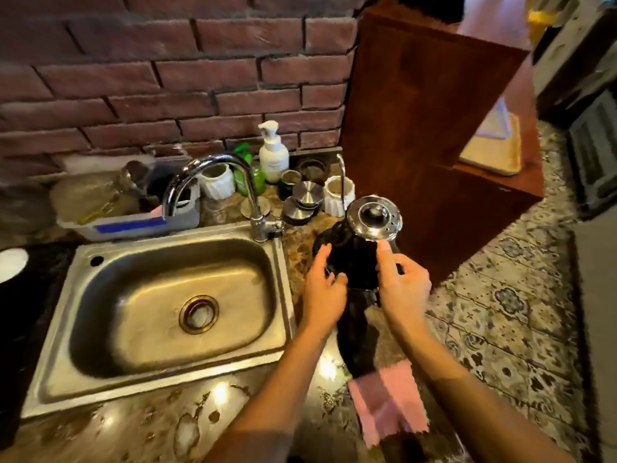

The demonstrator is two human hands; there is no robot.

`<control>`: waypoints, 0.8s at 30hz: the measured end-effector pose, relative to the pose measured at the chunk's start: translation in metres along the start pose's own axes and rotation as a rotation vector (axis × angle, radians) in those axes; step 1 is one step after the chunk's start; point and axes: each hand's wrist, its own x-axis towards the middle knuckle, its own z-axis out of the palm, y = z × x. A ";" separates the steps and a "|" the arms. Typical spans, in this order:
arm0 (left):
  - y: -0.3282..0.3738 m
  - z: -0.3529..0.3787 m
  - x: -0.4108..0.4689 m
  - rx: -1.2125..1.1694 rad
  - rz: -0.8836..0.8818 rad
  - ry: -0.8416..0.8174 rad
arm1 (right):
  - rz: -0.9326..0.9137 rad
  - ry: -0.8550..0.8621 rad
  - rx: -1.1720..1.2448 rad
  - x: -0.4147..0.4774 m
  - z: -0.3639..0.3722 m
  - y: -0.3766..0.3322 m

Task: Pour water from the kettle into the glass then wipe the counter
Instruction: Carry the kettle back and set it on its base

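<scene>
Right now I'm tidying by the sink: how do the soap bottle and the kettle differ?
The soap bottle is white plastic with a pump; the kettle is dark with a shiny metal lid. The soap bottle stands untouched by the brick wall; the kettle is nearer, with the left hand and right hand on it. Both are upright on the counter right of the sink.

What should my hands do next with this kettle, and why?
Probably lift the kettle clear and find the glass first. Both the left hand and right hand grip its dark body, the lid is on, and no obvious drinking glass shows beside it.
</scene>
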 end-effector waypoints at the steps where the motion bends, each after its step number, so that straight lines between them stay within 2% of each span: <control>1: -0.004 0.004 0.007 0.035 0.000 0.013 | -0.006 -0.016 -0.013 0.006 0.004 0.006; 5: -0.018 0.018 0.033 0.073 -0.061 0.044 | 0.002 -0.062 -0.044 0.027 0.018 0.027; 12: -0.034 0.034 0.063 0.004 -0.162 0.026 | 0.034 -0.122 -0.018 0.057 0.038 0.052; 18: -0.046 0.035 0.083 0.020 -0.163 0.015 | 0.048 -0.129 0.006 0.066 0.048 0.060; 24: -0.048 0.031 0.092 0.023 -0.142 0.072 | 0.047 -0.167 0.023 0.067 0.063 0.058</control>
